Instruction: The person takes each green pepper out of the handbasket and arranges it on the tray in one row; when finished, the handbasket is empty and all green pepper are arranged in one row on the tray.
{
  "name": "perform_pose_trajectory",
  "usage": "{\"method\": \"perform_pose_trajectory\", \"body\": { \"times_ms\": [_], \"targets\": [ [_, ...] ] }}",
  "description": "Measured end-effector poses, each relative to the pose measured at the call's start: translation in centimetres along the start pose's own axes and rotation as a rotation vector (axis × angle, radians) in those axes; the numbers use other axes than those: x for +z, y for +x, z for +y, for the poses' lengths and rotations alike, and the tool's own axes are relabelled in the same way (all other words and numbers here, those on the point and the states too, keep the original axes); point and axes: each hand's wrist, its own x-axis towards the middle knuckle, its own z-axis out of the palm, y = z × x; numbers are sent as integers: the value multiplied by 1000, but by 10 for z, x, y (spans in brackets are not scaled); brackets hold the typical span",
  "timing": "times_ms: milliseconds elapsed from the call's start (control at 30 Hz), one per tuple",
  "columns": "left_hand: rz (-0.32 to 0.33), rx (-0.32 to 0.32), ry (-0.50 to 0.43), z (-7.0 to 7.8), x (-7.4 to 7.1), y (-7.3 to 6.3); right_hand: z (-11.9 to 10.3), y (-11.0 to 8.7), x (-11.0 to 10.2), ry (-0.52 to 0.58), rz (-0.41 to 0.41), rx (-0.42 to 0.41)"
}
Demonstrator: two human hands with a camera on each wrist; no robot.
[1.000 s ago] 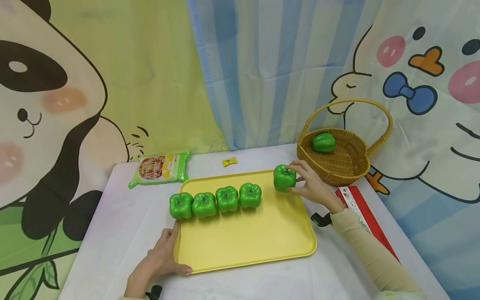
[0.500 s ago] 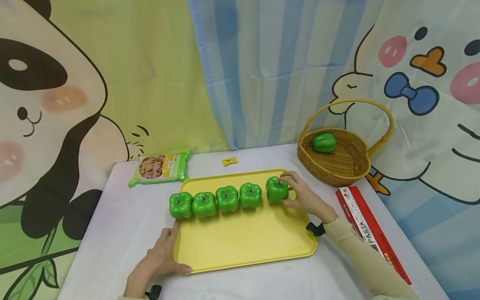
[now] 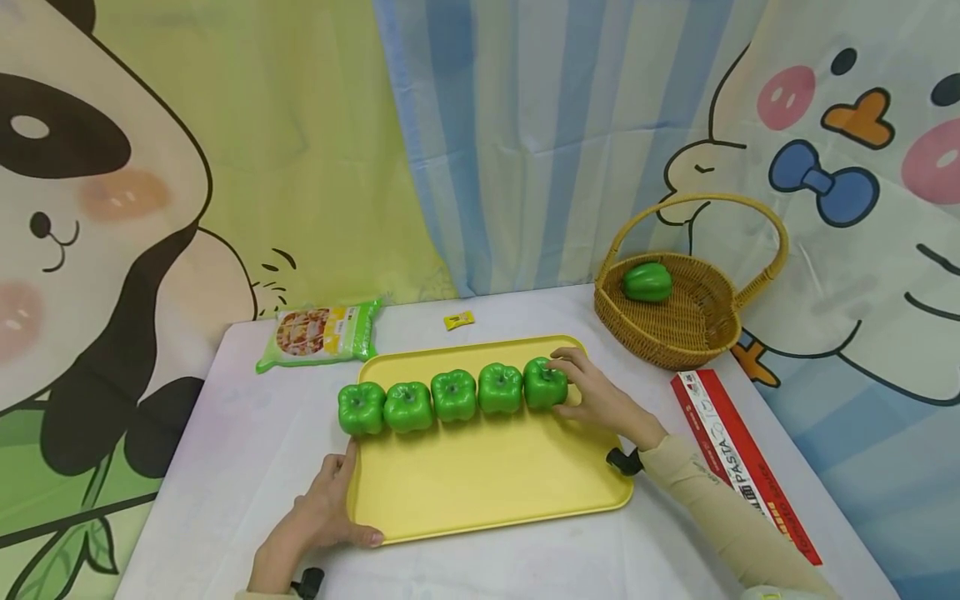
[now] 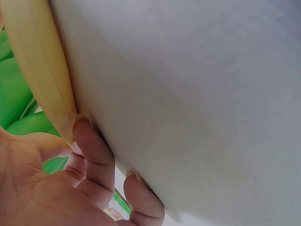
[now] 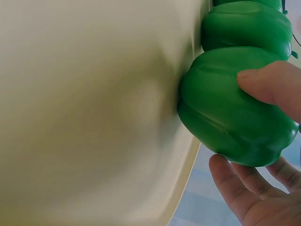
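Observation:
Several green bell peppers stand in a row across the yellow tray [image 3: 487, 475], the leftmost pepper [image 3: 362, 408] overlapping its left rim in the head view. My right hand [image 3: 603, 404] holds the rightmost bell pepper [image 3: 546, 384] between thumb and fingers, close against its neighbour [image 3: 500, 388]. The right wrist view shows the thumb across the held pepper [image 5: 230, 103] and the fingertips along its lower side. At the tray's front left corner my left hand [image 3: 322, 508] grips the rim, thumb at the front edge and fingers along the left side. Bent fingers [image 4: 94, 150] meet the rim in the left wrist view.
A wicker basket [image 3: 671, 354] with another green bell pepper [image 3: 648, 282] inside stands at the back right. Beside the right forearm lies a red pasta box [image 3: 750, 467]. Behind the tray are a green-edged food packet [image 3: 318, 335] and a small yellow packet [image 3: 459, 320].
My right hand has brought its bell pepper leftward and down from the tray's back right corner to the row's right end. The left hand has stayed at the tray.

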Motion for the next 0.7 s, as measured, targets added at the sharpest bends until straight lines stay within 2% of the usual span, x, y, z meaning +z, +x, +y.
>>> {"method": "perform_pose_trajectory", "body": {
  "times_ms": [300,700],
  "targets": [
    [10,11,-5,0,0,-1,-4,2,0,50,-52,82],
    [16,15,3,1,0,-1,-2,2,6,65,-64,113]
  ]
}}
